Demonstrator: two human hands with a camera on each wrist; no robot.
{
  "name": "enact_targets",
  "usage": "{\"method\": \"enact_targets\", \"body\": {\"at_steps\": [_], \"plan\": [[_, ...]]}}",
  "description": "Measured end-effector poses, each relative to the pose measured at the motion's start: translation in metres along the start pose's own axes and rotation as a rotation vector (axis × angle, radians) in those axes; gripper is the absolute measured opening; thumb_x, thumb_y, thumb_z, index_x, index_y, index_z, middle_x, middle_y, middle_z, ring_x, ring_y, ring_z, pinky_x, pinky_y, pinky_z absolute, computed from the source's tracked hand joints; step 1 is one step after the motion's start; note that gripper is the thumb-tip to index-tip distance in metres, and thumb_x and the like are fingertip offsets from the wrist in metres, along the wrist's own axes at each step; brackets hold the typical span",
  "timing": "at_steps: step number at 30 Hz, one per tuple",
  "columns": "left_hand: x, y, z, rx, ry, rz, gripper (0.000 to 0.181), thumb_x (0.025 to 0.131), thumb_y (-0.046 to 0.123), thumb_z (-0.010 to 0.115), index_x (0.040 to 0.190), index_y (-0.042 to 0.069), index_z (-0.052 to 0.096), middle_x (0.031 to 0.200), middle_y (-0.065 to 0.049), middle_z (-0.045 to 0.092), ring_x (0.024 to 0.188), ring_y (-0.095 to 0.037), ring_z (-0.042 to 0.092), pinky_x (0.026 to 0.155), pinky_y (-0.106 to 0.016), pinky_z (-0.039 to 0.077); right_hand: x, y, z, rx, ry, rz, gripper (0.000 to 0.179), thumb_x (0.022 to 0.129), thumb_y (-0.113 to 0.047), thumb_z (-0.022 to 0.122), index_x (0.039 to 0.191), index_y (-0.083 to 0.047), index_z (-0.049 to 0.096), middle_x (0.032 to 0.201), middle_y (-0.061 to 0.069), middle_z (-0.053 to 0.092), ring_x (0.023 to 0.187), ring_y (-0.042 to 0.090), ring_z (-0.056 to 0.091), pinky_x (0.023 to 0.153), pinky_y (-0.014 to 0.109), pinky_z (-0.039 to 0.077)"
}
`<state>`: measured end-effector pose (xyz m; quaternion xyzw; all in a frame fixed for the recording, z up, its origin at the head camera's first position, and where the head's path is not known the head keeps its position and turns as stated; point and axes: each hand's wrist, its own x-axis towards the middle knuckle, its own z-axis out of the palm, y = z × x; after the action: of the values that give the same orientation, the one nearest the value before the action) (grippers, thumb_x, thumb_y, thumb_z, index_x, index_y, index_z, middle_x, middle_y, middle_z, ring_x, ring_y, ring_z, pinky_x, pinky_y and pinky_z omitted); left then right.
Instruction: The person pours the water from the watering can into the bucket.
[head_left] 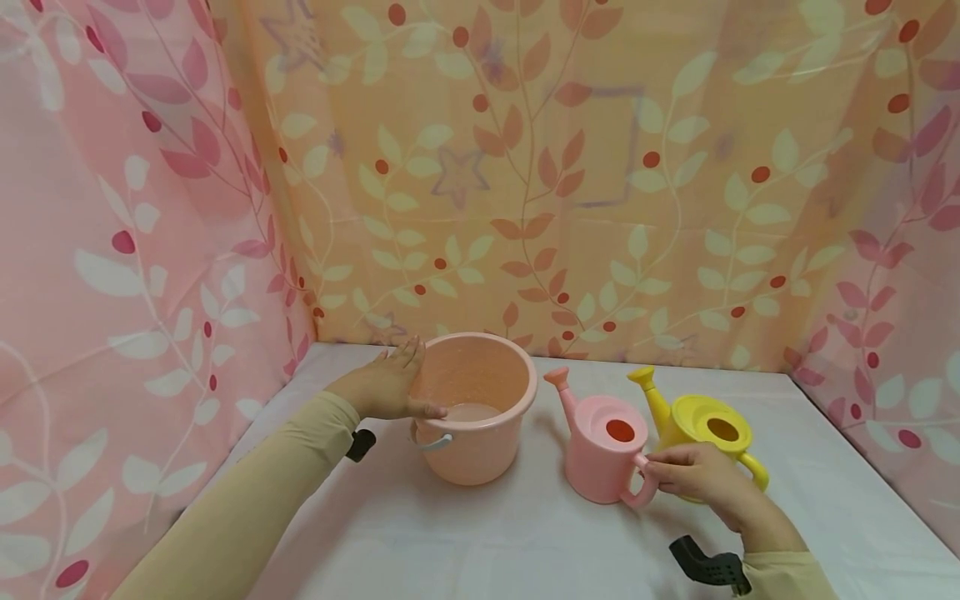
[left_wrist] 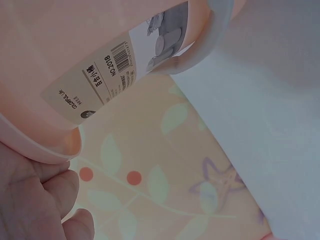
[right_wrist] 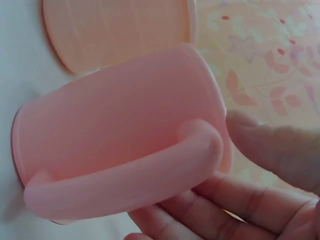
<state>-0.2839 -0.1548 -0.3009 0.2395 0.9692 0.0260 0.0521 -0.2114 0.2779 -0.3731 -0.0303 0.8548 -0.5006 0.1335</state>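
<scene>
A peach bucket point(head_left: 472, 454) stands upright on the white table, its pale handle point(head_left: 435, 443) hanging at the front left. My left hand point(head_left: 386, 385) rests on the bucket's left rim with fingers extended and the thumb along the front edge. In the left wrist view, fingertips are right at the rim, below a printed label point(left_wrist: 102, 80). To the right, a pink watering can point(head_left: 592, 462) stands upright. My right hand point(head_left: 705, 479) holds its loop handle point(right_wrist: 125, 177) near the top, some fingertips hidden behind the handle and the thumb by the can's upper edge.
A yellow watering can point(head_left: 675, 425) stands just right of the pink one, partly hidden by the right hand. Both spouts point to the back left. Leaf-patterned cloth point(head_left: 555, 167) rises behind the table point(head_left: 465, 542) and along both sides.
</scene>
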Motion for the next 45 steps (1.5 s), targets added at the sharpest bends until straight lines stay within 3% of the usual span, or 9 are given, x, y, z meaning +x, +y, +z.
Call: {"method": "enact_targets", "body": {"at_steps": [10, 14, 19, 23, 26, 29, 33, 37, 45], "plan": [[0.002, -0.002, 0.002, -0.004, -0.002, -0.006, 0.116, 0.074, 0.077, 0.044, 0.143, -0.006, 0.003, 0.15, -0.021, -0.002, 0.139, -0.032, 0.002, 0.11, -0.051, 0.008, -0.016, -0.012, -0.015, 0.014, 0.114, -0.106, 0.049, 0.086, -0.031, 0.063, 0.119, 0.005, 0.057, 0.112, 0.016, 0.062, 0.096, 0.016, 0.06, 0.08, 0.028, 0.051], [0.003, -0.004, 0.004, 0.013, 0.009, -0.001, 0.117, 0.073, 0.079, 0.041, 0.143, -0.006, 0.003, 0.15, -0.022, -0.001, 0.139, -0.032, 0.003, 0.109, -0.051, 0.01, -0.024, -0.013, -0.026, -0.072, 0.256, -0.156, 0.049, 0.087, -0.035, 0.061, 0.118, 0.002, 0.057, 0.106, 0.006, 0.064, 0.091, 0.004, 0.057, 0.076, 0.018, 0.049], [0.003, -0.004, 0.004, 0.012, 0.008, 0.003, 0.117, 0.073, 0.079, 0.041, 0.143, -0.006, 0.002, 0.15, -0.021, -0.001, 0.139, -0.031, 0.002, 0.109, -0.051, 0.011, -0.03, -0.004, -0.043, -0.046, 0.434, -0.213, 0.045, 0.089, -0.031, 0.059, 0.115, 0.006, 0.057, 0.094, -0.014, 0.064, 0.084, -0.005, 0.057, 0.07, 0.01, 0.046], [0.001, -0.003, 0.002, 0.0, 0.009, 0.007, 0.117, 0.073, 0.078, 0.042, 0.143, -0.007, 0.003, 0.15, -0.022, -0.001, 0.139, -0.032, 0.002, 0.109, -0.052, 0.011, -0.032, 0.009, -0.057, -0.035, 0.516, -0.164, 0.045, 0.088, -0.032, 0.059, 0.116, 0.004, 0.057, 0.091, -0.023, 0.059, 0.084, -0.007, 0.053, 0.073, 0.013, 0.046], [0.001, -0.003, 0.002, -0.009, 0.013, 0.011, 0.118, 0.072, 0.079, 0.042, 0.143, -0.008, 0.004, 0.15, -0.023, 0.0, 0.139, -0.034, 0.004, 0.109, -0.053, 0.011, -0.033, 0.02, -0.066, -0.031, 0.531, -0.103, 0.049, 0.088, -0.036, 0.059, 0.118, 0.002, 0.055, 0.089, -0.024, 0.056, 0.082, -0.008, 0.049, 0.091, 0.036, 0.044], [0.001, -0.004, 0.003, -0.008, 0.009, 0.004, 0.12, 0.071, 0.081, 0.04, 0.143, -0.007, 0.003, 0.15, -0.022, -0.001, 0.139, -0.032, 0.003, 0.109, -0.052, 0.01, -0.033, 0.029, -0.073, -0.051, 0.514, -0.057, 0.054, 0.088, -0.04, 0.058, 0.12, 0.003, 0.052, 0.089, -0.023, 0.055, 0.081, -0.009, 0.047, 0.09, 0.056, 0.039], [0.002, -0.004, 0.004, -0.018, 0.013, 0.001, 0.121, 0.07, 0.082, 0.039, 0.144, -0.006, 0.003, 0.15, -0.021, -0.001, 0.139, -0.032, 0.003, 0.109, -0.052, 0.01, -0.033, 0.04, -0.08, -0.086, 0.497, -0.035, 0.056, 0.087, -0.04, 0.059, 0.119, 0.005, 0.052, 0.088, -0.022, 0.055, 0.079, -0.009, 0.048, 0.077, 0.035, 0.048], [0.002, -0.004, 0.005, -0.024, 0.017, 0.002, 0.121, 0.07, 0.082, 0.04, 0.144, -0.006, 0.004, 0.151, -0.021, -0.001, 0.139, -0.032, 0.003, 0.109, -0.052, 0.009, -0.032, 0.049, -0.083, -0.071, 0.47, -0.047, 0.049, 0.087, -0.036, 0.061, 0.113, 0.005, 0.056, 0.085, -0.022, 0.056, 0.077, -0.008, 0.05, 0.064, 0.015, 0.042], [0.002, -0.005, 0.007, -0.039, 0.028, 0.004, 0.121, 0.07, 0.081, 0.041, 0.143, -0.007, 0.003, 0.15, -0.022, -0.001, 0.139, -0.033, 0.002, 0.109, -0.052, 0.011, -0.029, 0.058, -0.083, -0.087, 0.324, 0.021, 0.049, 0.088, -0.037, 0.059, 0.109, 0.007, 0.056, 0.09, -0.008, 0.061, 0.08, 0.0, 0.051, 0.075, 0.027, 0.048]]}}
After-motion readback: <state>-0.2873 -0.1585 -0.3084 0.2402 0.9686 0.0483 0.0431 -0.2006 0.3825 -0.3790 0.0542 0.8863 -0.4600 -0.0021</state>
